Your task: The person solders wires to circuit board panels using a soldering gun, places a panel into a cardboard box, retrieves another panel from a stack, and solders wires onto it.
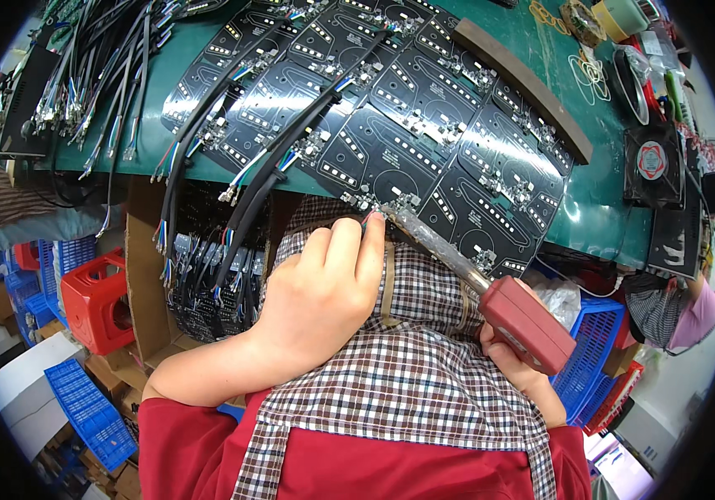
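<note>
I see the left hand (316,287) pinching wires (369,219) at the edge of the circuit boards (392,157), the right hand's (514,362) partly hidden fingers curled around a soldering iron (517,312).

The white print (391,157) on your black boards (399,185) is too tiny to read. To your right, a square black thing (639,190) has a round red-and-white sticker (650,160), too small to read.
</note>
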Demonstrator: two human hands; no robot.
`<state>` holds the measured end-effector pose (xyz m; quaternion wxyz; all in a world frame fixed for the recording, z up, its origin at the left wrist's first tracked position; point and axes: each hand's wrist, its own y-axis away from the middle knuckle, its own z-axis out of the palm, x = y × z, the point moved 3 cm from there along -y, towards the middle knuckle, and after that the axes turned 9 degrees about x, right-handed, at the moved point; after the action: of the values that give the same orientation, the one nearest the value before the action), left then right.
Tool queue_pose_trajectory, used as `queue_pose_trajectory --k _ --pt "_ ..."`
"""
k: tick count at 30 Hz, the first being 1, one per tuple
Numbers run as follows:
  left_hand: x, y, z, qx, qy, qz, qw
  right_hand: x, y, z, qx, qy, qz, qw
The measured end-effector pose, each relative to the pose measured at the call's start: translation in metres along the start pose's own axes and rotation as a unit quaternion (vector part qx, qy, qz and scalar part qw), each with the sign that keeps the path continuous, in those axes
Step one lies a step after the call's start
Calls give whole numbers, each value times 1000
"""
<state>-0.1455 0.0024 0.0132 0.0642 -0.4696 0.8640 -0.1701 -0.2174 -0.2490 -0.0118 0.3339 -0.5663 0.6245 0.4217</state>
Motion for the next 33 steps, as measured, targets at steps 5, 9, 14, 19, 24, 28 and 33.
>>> queue_pose_trajectory --k 5,9,14,19,24,28,33 --pt "3 -1 -1 9 -14 -3 1000 2 4 -1 -4 103 -36 994" --pt "2 1 1 6 -3 -2 1000 2 7 -5 4 47 -25 999" --pt "1 3 1 33 31 -6 999 0 2 -4 -12 18 -26 999" --pt "3 2 0 32 32 -13 999 -3 0 -2 -14 -15 -47 999" --pt "5 1 1 23 6 -6 1000 -1 0 2 -12 -26 -3 1000" --pt "6 0 1 28 1 -4 1000 -3 0 2 -19 26 -32 999" --pt "9 -1 3 44 -25 14 999 3 2 -3 -38 -19 -28 999"
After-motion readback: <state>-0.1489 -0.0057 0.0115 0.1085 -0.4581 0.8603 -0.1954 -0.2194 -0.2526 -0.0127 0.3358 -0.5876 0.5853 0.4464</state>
